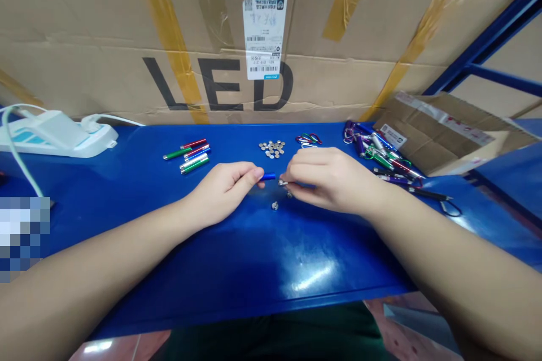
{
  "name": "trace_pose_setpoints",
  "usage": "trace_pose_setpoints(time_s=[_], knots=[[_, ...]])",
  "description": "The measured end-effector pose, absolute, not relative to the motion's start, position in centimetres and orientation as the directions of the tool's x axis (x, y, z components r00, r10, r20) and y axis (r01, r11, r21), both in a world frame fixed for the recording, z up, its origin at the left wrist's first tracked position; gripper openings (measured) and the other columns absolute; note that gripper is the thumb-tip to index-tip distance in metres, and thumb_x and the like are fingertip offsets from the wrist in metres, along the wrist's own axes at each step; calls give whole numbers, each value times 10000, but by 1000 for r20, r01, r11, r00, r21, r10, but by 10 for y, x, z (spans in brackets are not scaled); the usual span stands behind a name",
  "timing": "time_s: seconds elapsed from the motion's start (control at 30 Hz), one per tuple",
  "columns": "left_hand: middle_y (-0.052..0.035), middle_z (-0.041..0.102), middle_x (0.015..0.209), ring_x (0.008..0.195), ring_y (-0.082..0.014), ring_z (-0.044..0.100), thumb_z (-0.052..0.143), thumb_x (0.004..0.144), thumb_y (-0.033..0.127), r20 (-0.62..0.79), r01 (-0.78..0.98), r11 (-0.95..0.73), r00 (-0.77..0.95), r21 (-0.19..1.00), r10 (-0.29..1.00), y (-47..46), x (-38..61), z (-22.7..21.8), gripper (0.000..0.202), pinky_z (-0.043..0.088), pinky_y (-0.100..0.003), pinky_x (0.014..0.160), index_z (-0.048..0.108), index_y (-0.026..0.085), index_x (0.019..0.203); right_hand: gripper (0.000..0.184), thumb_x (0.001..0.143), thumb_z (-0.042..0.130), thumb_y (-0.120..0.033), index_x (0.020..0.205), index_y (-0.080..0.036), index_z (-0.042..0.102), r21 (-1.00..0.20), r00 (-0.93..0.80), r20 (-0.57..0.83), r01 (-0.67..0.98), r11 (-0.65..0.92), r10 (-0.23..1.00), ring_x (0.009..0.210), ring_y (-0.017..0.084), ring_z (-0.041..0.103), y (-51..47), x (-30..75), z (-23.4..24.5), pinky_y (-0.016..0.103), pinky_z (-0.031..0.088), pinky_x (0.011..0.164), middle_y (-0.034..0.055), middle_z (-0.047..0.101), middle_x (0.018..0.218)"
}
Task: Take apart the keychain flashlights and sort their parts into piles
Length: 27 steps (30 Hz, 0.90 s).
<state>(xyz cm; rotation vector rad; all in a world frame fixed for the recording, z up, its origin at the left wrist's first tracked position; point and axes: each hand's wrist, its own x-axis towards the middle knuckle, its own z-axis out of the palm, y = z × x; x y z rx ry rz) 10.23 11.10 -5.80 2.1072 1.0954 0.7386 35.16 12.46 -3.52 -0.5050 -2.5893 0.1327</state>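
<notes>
On the glossy blue metal bench, slim coloured metal tubes lie in a loose group; the left hand pinches a smooth blue tube below a heap of round silver discs, while the right hand narrowly pinches a small silver part, near a tangle of carabiner keychains

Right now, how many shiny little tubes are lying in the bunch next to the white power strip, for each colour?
Green tubes: 2
Red tube: 1
Blue tube: 1
Silver tube: 1
Total: 5
</notes>
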Motion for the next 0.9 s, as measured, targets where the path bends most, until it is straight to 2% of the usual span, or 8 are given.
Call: trace_pose_setpoints(time_s=[0.17, 0.27, 0.4, 0.47, 0.53, 0.7, 0.83, 0.9], knots=[[1, 684, 817, 715, -142, 602, 504, 1045, 457, 234, 469, -484, 494, 739, 837, 112, 100, -61, 341, 450, -266, 694, 689, 174, 999, 116, 972, 608, -206, 866, -181, 649, -402, -765, 318, 426, 810, 560, 686, 150, 596, 127, 354, -33, 271, 421, 669, 21, 697, 768], [-6, 688, 837, 742, -153, 633, 509, 1050, 470, 207, 437, -439, 482, 785, 851, 115, 97, -68, 320, 495, -286, 736, 654, 186, 1073, 140, 968, 577, -222, 868, -174, 661, -418, -750, 216, 508, 753, 626, 690, 154, 591, 130, 360, -27, 279, 410, 676, 27, 705, 785], [-31, 716, 928, 884, -188, 696, 537, 1042, 452, 191, 393, -428, 515, 813, 836, 118, 95, -75, 274, 537, -345, 864, 614, 204, 1130, 264, 997, 506, -253, 793, -184, 658, -410, -785, 29, 556, 723, 619, 676, 149, 580, 131, 373, -17, 283, 404, 678, 23, 691, 757], [-45, 726, 1004, 933, -201, 708, 552, 1037, 448, 186, 406, -442, 533, 800, 826, 119, 95, -75, 263, 538, -366, 888, 612, 214, 1141, 276, 978, 534, -276, 744, -193, 656, -356, -752, -89, 637, 684, 654, 611, 141, 544, 129, 380, -13, 285, 382, 632, 13, 672, 704], [-51, 724, 1070, 954, -209, 709, 562, 1031, 449, 187, 430, -458, 537, 778, 823, 119, 95, -74, 258, 542, -376, 882, 616, 223, 1142, 280, 957, 564, -300, 718, -199, 671, -234, -665, -170, 744, 626, 727, 561, 138, 506, 128, 384, -11, 294, 352, 593, 15, 662, 672], [-44, 725, 1122, 1018, -230, 699, 585, 1014, 448, 209, 486, -490, 522, 723, 827, 121, 93, -72, 246, 547, -384, 877, 627, 241, 1140, 289, 945, 580, -299, 711, -202, 720, 26, -461, -239, 877, 480, 855, 542, 157, 508, 130, 382, -15, 319, 327, 583, 53, 681, 687], [-43, 734, 1122, 1036, -229, 703, 600, 1008, 428, 221, 498, -496, 512, 712, 830, 121, 93, -71, 231, 551, -368, 875, 637, 236, 1130, 254, 929, 620, -319, 733, -210, 741, 48, -413, -257, 898, 438, 874, 592, 194, 574, 136, 382, -19, 330, 357, 603, 72, 704, 715], [-41, 739, 1111, 1016, -220, 706, 615, 1002, 418, 242, 495, -507, 503, 706, 829, 120, 93, -70, 224, 554, -352, 860, 645, 230, 1121, 271, 930, 642, -367, 728, -206, 723, 0, -410, -146, 910, 415, 900, 621, 209, 603, 136, 382, -18, 334, 388, 623, 73, 704, 704]])
